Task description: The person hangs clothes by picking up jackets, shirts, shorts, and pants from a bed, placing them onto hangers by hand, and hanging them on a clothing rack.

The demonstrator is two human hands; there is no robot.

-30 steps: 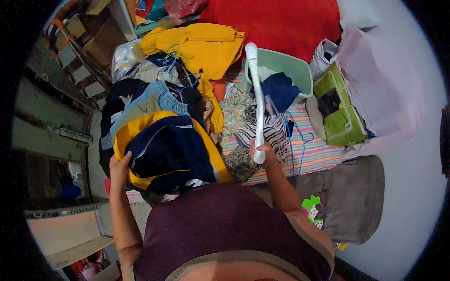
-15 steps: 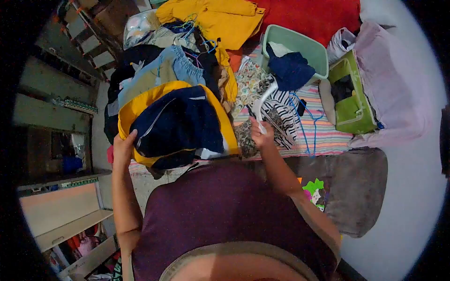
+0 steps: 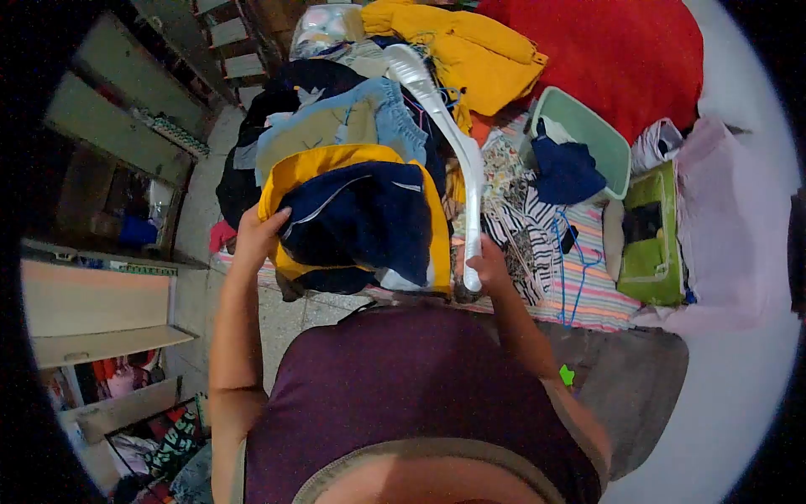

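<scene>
striped sheet (image 3: pixel 603 296) | left fingers (image 3: pixel 270 225) clamped on navy-yellow garment (image 3: pixel 348 231) | right fingers (image 3: pixel 487 262) around white bar (image 3: pixel 472 181)

One left hand (image 3: pixel 259 238) and one right hand (image 3: pixel 489 267) make two. There is one long white bar (image 3: pixel 473 189), one navy-and-yellow garment (image 3: pixel 361 223), one pale green tub (image 3: pixel 598 130), one lime green bin (image 3: pixel 656 267), one red cloth (image 3: pixel 625 63). The heaped clothes (image 3: pixel 323 139) overlap too much to count.

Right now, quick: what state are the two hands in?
Left hand: closed, gripping the edge of the navy-and-yellow garment.
Right hand: closed, holding the long white curved object near its lower end.
</scene>
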